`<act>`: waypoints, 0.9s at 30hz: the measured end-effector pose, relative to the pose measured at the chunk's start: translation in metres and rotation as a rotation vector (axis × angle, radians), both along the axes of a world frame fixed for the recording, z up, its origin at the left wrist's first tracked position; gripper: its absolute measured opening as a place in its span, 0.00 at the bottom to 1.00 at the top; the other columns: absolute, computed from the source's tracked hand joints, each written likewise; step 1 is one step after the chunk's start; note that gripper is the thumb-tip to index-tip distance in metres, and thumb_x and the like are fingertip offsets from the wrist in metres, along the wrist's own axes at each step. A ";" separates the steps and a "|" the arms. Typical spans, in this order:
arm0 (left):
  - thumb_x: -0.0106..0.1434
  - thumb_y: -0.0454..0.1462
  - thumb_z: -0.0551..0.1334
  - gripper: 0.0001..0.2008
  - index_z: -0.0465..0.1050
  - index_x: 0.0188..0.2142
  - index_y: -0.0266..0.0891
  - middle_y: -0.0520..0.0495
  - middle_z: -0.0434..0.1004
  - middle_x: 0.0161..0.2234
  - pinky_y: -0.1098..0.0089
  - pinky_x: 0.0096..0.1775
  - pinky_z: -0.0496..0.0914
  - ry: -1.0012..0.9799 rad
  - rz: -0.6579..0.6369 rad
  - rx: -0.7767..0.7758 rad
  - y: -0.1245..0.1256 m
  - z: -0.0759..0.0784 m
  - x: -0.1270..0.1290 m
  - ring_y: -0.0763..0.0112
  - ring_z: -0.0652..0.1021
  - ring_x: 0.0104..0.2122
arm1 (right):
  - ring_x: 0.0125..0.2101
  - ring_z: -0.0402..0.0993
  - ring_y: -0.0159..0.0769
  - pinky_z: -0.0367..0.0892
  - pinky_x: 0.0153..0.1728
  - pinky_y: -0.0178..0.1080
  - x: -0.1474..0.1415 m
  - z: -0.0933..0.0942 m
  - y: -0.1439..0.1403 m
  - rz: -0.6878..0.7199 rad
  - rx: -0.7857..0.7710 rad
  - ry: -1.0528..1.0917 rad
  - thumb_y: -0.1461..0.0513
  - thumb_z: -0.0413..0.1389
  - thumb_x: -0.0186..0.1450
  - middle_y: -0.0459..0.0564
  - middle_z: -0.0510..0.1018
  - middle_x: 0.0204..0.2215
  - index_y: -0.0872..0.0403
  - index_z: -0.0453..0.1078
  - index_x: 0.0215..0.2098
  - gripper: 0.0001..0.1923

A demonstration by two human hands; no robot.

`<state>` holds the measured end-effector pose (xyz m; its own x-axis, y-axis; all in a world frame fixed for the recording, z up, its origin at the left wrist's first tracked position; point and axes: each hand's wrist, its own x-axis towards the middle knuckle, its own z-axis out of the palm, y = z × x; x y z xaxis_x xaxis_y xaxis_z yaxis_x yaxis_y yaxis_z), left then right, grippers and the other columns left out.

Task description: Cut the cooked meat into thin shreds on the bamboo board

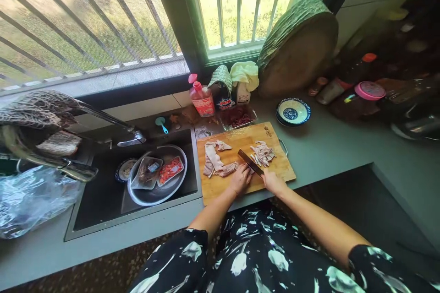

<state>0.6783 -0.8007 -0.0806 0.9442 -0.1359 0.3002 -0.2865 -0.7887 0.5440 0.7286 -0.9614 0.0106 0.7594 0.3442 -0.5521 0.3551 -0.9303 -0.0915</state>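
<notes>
The step in hand seems to be the slicing of meat on the wooden cutting board [220, 183], which lies on the counter [330, 151] just to the right of the sink [99, 197]. The right hand [274, 182] has its grip closed around the handle of the knife [250, 162], and the blade points away from the person, across the middle of the board. The left hand [240, 178] presses with bent fingers on the uncut meat [216, 161], which lies on the left half of the board. The cut strips [263, 152] lie in a small heap on the right half of the board, beyond the blade. I judge that about half of the meat is already cut. The next cut calls for the left fingertips to stay curled back from the blade, and for the knife to come down straight, close beside them.
</notes>
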 end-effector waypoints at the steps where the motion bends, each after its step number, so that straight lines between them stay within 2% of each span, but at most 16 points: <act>1: 0.60 0.37 0.54 0.13 0.65 0.44 0.35 0.40 0.65 0.46 0.56 0.49 0.64 0.007 -0.003 0.008 0.000 0.002 -0.002 0.61 0.65 0.49 | 0.34 0.72 0.42 0.62 0.32 0.38 0.003 0.002 0.001 -0.019 0.010 -0.004 0.58 0.39 0.65 0.58 0.73 0.31 0.59 0.57 0.43 0.14; 5: 0.60 0.37 0.53 0.12 0.66 0.43 0.37 0.40 0.66 0.45 0.55 0.49 0.64 0.020 -0.022 0.021 0.002 0.002 -0.008 0.61 0.66 0.48 | 0.34 0.72 0.42 0.62 0.31 0.38 0.009 0.012 0.007 -0.059 0.044 -0.060 0.58 0.37 0.66 0.59 0.73 0.31 0.60 0.54 0.47 0.16; 11: 0.61 0.36 0.52 0.11 0.68 0.42 0.36 0.41 0.68 0.43 0.56 0.49 0.65 -0.008 -0.016 -0.014 0.001 -0.007 -0.007 0.61 0.66 0.48 | 0.32 0.72 0.43 0.62 0.31 0.39 -0.012 0.010 0.015 0.051 0.041 -0.065 0.59 0.37 0.66 0.57 0.74 0.28 0.57 0.57 0.41 0.13; 17: 0.61 0.36 0.52 0.10 0.69 0.39 0.37 0.41 0.69 0.43 0.56 0.49 0.65 0.001 0.041 -0.046 -0.001 -0.009 -0.006 0.63 0.68 0.48 | 0.30 0.73 0.43 0.63 0.29 0.39 -0.034 0.003 -0.019 0.058 0.003 0.001 0.60 0.37 0.66 0.57 0.74 0.26 0.58 0.58 0.39 0.12; 19: 0.61 0.36 0.52 0.10 0.69 0.38 0.36 0.41 0.69 0.43 0.57 0.50 0.64 -0.011 0.043 -0.049 -0.001 -0.009 -0.006 0.63 0.68 0.47 | 0.30 0.73 0.43 0.63 0.28 0.38 -0.034 0.002 -0.021 0.071 -0.014 0.029 0.63 0.37 0.65 0.57 0.73 0.25 0.59 0.58 0.39 0.11; 23: 0.60 0.34 0.52 0.11 0.69 0.39 0.35 0.40 0.69 0.43 0.59 0.51 0.64 -0.022 -0.006 -0.045 0.001 -0.011 -0.006 0.64 0.66 0.49 | 0.32 0.73 0.44 0.64 0.30 0.39 -0.020 -0.001 0.017 0.081 -0.032 0.008 0.68 0.39 0.62 0.58 0.73 0.26 0.59 0.58 0.40 0.10; 25: 0.61 0.34 0.51 0.11 0.69 0.39 0.35 0.41 0.69 0.42 0.59 0.50 0.64 -0.015 -0.027 -0.038 0.002 -0.011 -0.006 0.65 0.66 0.49 | 0.33 0.73 0.44 0.64 0.31 0.39 -0.012 -0.003 0.037 0.075 -0.007 -0.020 0.68 0.39 0.63 0.58 0.73 0.27 0.60 0.57 0.40 0.10; 27: 0.61 0.34 0.51 0.10 0.69 0.38 0.36 0.42 0.69 0.42 0.59 0.49 0.65 -0.012 -0.013 -0.031 0.002 -0.008 -0.006 0.65 0.67 0.48 | 0.33 0.73 0.43 0.64 0.31 0.39 -0.007 -0.005 0.042 0.057 0.008 -0.018 0.65 0.39 0.64 0.58 0.73 0.28 0.60 0.57 0.41 0.10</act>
